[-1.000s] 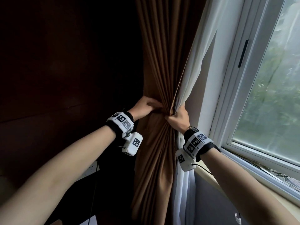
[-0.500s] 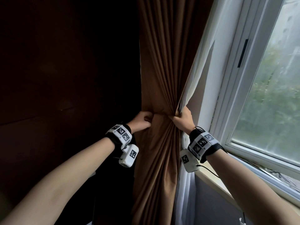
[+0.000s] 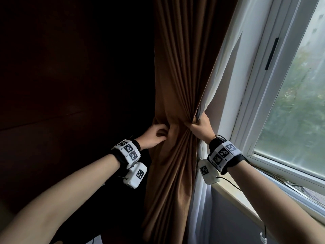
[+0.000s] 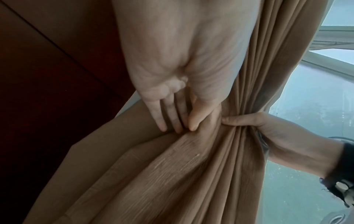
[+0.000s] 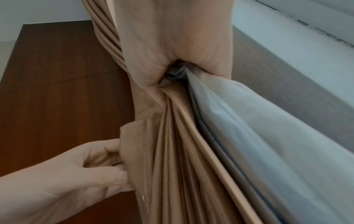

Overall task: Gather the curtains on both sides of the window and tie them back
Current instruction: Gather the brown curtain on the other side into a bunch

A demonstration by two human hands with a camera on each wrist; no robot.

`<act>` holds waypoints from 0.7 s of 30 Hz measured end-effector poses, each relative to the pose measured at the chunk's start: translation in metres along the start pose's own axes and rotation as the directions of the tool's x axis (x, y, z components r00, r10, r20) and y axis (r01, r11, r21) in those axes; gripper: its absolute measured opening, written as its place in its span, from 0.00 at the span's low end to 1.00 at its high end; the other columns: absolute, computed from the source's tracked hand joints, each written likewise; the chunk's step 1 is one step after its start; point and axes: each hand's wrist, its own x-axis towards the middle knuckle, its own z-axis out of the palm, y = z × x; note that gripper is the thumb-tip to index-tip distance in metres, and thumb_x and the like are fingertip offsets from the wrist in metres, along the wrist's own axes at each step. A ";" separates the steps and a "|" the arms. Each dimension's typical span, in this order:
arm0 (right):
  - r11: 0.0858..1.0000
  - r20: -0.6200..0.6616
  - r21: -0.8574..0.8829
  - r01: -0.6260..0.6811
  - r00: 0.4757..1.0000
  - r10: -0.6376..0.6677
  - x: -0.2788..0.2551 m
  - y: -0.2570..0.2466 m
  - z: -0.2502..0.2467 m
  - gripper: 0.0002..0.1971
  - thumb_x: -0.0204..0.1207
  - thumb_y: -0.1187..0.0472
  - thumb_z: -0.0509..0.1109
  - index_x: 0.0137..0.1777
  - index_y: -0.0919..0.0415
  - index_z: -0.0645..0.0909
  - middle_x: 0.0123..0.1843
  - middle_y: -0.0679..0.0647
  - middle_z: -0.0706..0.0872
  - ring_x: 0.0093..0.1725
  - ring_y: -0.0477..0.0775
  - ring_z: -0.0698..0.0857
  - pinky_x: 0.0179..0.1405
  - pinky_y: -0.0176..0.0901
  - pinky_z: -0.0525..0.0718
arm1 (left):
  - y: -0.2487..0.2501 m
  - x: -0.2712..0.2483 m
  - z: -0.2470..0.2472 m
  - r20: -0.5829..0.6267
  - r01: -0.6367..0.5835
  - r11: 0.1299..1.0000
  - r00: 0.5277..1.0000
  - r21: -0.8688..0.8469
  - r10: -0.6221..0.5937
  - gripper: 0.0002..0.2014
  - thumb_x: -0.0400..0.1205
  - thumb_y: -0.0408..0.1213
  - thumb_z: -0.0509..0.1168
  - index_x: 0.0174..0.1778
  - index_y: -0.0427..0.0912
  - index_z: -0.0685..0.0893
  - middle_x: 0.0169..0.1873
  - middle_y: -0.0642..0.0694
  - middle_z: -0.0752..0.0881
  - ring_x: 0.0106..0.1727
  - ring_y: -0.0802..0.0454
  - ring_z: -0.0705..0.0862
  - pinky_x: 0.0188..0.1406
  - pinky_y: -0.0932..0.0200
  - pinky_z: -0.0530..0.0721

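Note:
A brown curtain (image 3: 179,76) hangs left of the window, gathered into a tight waist at mid-height. My right hand (image 3: 198,127) grips that waist from the window side, its fingers curled round the brown folds (image 5: 172,151) and the white sheer curtain (image 5: 268,136) behind them. My left hand (image 3: 154,136) is at the curtain's left edge. In the right wrist view the left hand (image 5: 114,162) pinches that edge between thumb and fingers. In the left wrist view its fingertips (image 4: 174,127) sink into a fold, close to the right hand's thumb (image 4: 239,121). No tie-back shows.
A dark wooden wall panel (image 3: 70,85) fills the left side. The white window frame (image 3: 260,103) and glass (image 3: 299,111) stand at the right, with a sill (image 3: 246,196) just under my right wrist. A thin cable (image 3: 230,182) trails from the right wrist camera.
Both hands have slid a little lower on the curtain. My left hand has left the bunch's centre and loosened from a fist to pinch the left edge. The right hand keeps its grip.

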 end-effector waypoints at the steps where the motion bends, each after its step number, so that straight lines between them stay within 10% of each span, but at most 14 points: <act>1: 1.000 0.002 -0.002 0.002 1.000 -0.002 -0.001 -0.001 -0.001 0.30 0.73 0.67 0.72 0.74 0.66 0.67 0.68 0.61 0.79 0.70 0.60 0.76 0.61 0.39 0.71 | 0.000 0.000 0.002 -0.011 0.002 1.000 1.000 -0.004 -0.002 0.14 0.74 0.17 0.66 0.56 0.27 0.78 0.49 0.40 0.84 0.48 0.65 0.84 0.51 0.75 0.79; 7: 1.000 0.005 0.007 0.011 1.000 -0.011 -0.002 0.000 -0.001 0.31 0.72 0.66 0.73 0.74 0.64 0.67 0.69 0.61 0.78 0.71 0.61 0.76 0.64 0.41 0.71 | -0.004 0.001 0.016 0.018 0.012 0.996 1.000 0.088 -0.013 0.29 0.70 0.27 0.75 0.67 0.31 0.75 0.66 0.32 0.78 0.69 0.40 0.77 0.74 0.46 0.72; 11: 0.999 0.001 0.020 0.042 0.999 -0.042 0.000 0.003 0.001 0.31 0.71 0.66 0.73 0.74 0.64 0.67 0.68 0.59 0.79 0.70 0.59 0.77 0.64 0.39 0.71 | -0.003 -0.001 0.015 -0.016 0.006 0.988 1.000 0.152 -0.003 0.29 0.67 0.37 0.77 0.62 0.31 0.79 0.63 0.34 0.81 0.66 0.43 0.78 0.71 0.52 0.73; 21: 0.998 0.020 0.050 0.045 0.999 -0.046 -0.003 0.002 0.006 0.33 0.71 0.61 0.75 0.74 0.65 0.66 0.66 0.57 0.80 0.67 0.58 0.79 0.61 0.41 0.74 | 0.015 -0.011 -0.006 0.125 0.030 0.984 0.991 0.175 -0.053 0.13 0.75 0.24 0.69 0.54 0.27 0.79 0.48 0.39 0.84 0.51 0.50 0.82 0.50 0.67 0.80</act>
